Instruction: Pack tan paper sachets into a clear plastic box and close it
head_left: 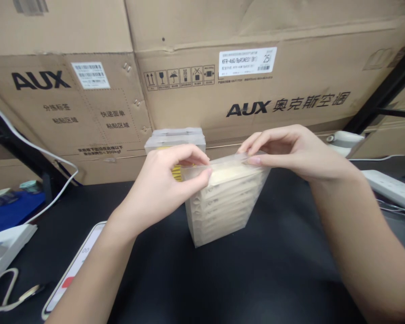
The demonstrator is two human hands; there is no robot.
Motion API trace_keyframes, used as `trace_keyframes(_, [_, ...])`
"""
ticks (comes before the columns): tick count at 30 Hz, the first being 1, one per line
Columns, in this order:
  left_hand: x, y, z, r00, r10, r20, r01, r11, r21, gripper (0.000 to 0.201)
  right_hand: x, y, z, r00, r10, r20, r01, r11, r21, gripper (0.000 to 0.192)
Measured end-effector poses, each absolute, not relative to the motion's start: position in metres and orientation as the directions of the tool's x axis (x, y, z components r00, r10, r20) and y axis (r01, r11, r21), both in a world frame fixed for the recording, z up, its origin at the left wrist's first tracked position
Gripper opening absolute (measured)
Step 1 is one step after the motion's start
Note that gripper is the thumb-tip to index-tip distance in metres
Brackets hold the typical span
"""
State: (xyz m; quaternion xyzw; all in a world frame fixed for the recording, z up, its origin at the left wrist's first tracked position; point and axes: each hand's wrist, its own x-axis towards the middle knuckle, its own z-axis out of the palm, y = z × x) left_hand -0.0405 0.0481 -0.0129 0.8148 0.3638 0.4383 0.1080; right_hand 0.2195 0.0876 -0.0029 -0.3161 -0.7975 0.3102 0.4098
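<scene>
A translucent plastic box (227, 204) stands on the black tabletop, filled with a stack of cream-coloured flat items whose kind I cannot make out. My left hand (170, 173) pinches the top rim at the box's left side between thumb and fingers. At the right end of the same rim, my right hand (286, 150) is closed, its thumb on the near side and its fingers behind. Just behind the box and partly covered by my left hand is a second clear box (175, 137) with something yellow inside.
Large cardboard cartons (185, 103) form a wall at the back. A phone (77, 265) lies under my left forearm, near a cable (3, 292). On the right are a white power strip (394, 191) and a white device (346, 141). A blue surface (16, 209) lies far left.
</scene>
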Motion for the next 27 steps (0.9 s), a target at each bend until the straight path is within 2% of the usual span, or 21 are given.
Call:
trace_keyframes(10, [-0.0403, 0.0503, -0.0154, 0.336, 0.717, 0.611, 0.313, -0.697, 0.645, 0.007, 0.2208, 0.0896, -0.0057, -0.365, 0.821, 0.439, 0.259, 0.542, -0.799, 0.017])
trace_keyframes(17, [-0.0399, 0.0507, -0.0160, 0.329, 0.701, 0.633, 0.340, -0.713, 0.613, 0.007, 0.2185, 0.0904, -0.0064, -0.339, 0.832, 0.440, 0.243, 0.529, -0.813, 0.018])
trace_keyframes(27, [-0.0382, 0.0483, -0.0145, 0.321, 0.705, 0.633, 0.324, -0.709, 0.626, 0.006, 0.2158, 0.0869, -0.0065, -0.328, 0.833, 0.445, 0.202, 0.522, -0.829, 0.013])
